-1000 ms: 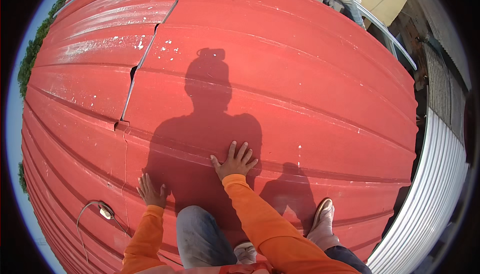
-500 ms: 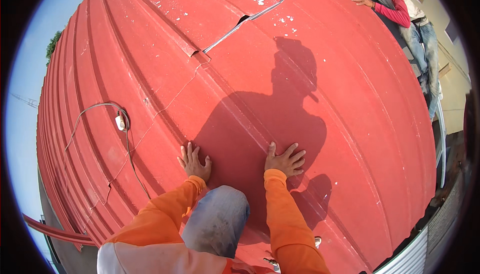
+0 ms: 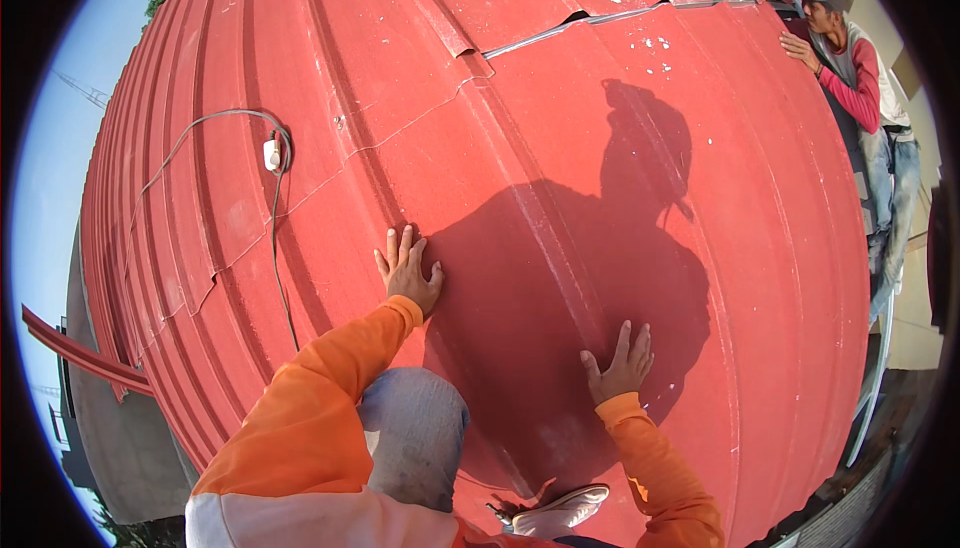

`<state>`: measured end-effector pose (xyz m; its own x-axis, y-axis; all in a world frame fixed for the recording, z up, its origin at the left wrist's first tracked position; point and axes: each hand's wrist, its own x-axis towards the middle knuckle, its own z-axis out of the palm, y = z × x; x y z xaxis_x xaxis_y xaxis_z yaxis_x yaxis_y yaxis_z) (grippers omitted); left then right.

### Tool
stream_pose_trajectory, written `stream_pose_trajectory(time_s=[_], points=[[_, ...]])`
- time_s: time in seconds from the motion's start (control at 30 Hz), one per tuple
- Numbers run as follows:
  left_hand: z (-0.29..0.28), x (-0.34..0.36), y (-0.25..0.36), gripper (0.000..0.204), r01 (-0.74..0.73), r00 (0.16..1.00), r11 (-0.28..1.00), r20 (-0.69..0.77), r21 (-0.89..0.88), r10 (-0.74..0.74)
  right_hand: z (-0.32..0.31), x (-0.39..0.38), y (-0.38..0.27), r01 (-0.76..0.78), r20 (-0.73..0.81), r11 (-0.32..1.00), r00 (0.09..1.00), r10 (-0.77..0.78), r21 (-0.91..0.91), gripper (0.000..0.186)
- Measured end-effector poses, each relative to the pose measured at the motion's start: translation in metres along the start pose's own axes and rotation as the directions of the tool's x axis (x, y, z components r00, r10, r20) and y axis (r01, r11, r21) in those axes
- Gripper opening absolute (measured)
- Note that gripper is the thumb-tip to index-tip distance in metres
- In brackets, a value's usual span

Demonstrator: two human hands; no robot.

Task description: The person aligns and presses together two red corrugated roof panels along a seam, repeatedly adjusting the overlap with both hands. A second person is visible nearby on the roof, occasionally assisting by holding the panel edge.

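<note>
While both hands are spread flat, fingers apart and grasping nothing, the red metal roof lies directly beneath them — left hand on sunlit sheet, right hand within the person's shadow, a raised rib running between. It should prove stiff along the ribs yet flex a little across the flat pans, too broad and heavy for palms to shift, and probably slippery where dusty. Ribs offer fingers a brace; a true hold would suit the lapped edge ahead of both hands, likely sharp — a dark gap shows under it. The paint looks scuffed, pale along the ribs, white-flecked well beyond the right hand. Ahead and left of the left hand lie a grey cable and white fitting; far ahead-right of the right, a co-worker's hand rests at the roof's border.
</note>
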<state>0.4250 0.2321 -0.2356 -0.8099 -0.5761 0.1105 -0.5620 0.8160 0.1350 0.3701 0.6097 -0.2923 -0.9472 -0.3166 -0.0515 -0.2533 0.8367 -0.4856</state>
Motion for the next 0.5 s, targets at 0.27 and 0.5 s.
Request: stream_pose_trajectory(time_s=[0.27, 0.5], points=[[0.013, 0.0, -0.001, 0.053, -0.018, 1.0, 1.0, -0.019, 0.019, 0.018, 0.0, -0.177, 0.192, 0.132, 0.215, 0.971, 0.973, -0.088, -0.198, 0.111], [0.017, -0.002, -0.006, 0.052, -0.037, 0.995, 0.998, -0.089, 0.047, 0.041, 0.033, -0.188, 0.214, 0.144, 0.124, 0.975, 0.985, -0.124, -0.168, 0.105]])
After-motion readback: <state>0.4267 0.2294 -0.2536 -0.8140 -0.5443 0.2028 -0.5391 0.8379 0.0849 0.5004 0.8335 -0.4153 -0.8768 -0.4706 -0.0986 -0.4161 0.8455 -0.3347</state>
